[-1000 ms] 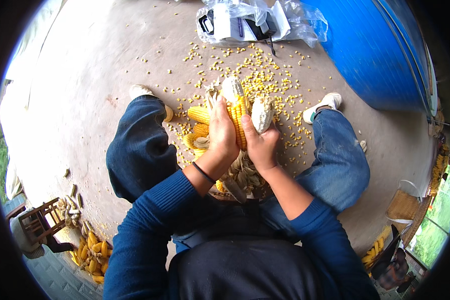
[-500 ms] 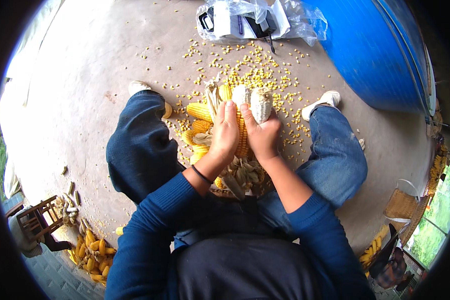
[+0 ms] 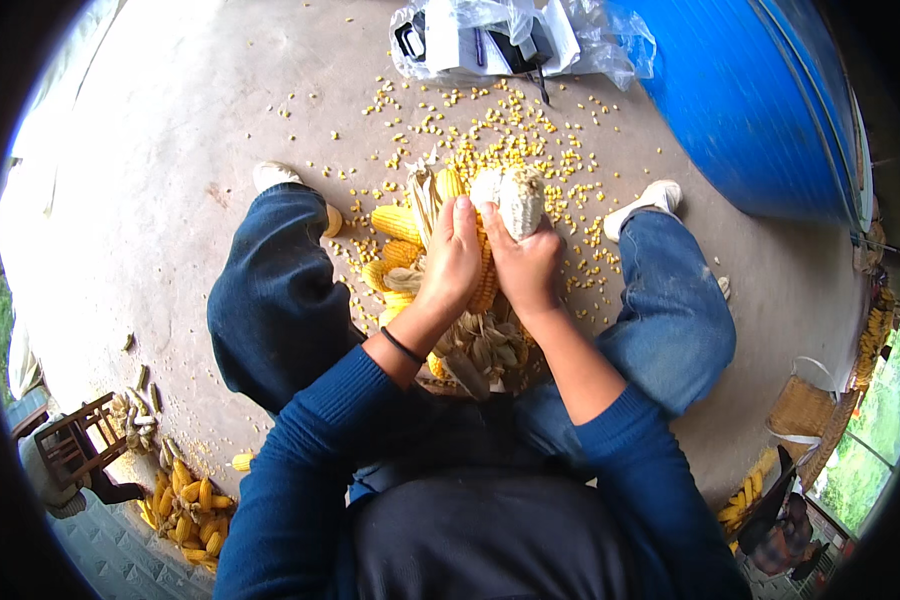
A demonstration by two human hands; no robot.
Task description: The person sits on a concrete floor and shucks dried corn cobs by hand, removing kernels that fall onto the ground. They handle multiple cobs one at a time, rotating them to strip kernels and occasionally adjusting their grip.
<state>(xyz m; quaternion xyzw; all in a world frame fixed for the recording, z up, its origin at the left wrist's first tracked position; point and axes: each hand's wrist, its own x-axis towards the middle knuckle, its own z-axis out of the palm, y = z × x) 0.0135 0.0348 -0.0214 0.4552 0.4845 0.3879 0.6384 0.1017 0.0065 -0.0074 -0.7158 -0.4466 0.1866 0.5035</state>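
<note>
A part-stripped corn ear [image 3: 484, 285] is clasped between the left hand [image 3: 452, 262], fingers closed around it, and the right hand [image 3: 526, 268], whose fingers are curled round a bare cob [image 3: 521, 205]; for even shelling, firm cob-to-ear pressure is judged advisable.

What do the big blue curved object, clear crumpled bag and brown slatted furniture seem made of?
Big blue curved object: probably plastic, semi-glossy; soft sheen, though painted metal is possible.
Clear crumpled bag: glossy plastic film; see-through, creased.
Brown slatted furniture: likely wood, dull; straight brown bars.
</note>
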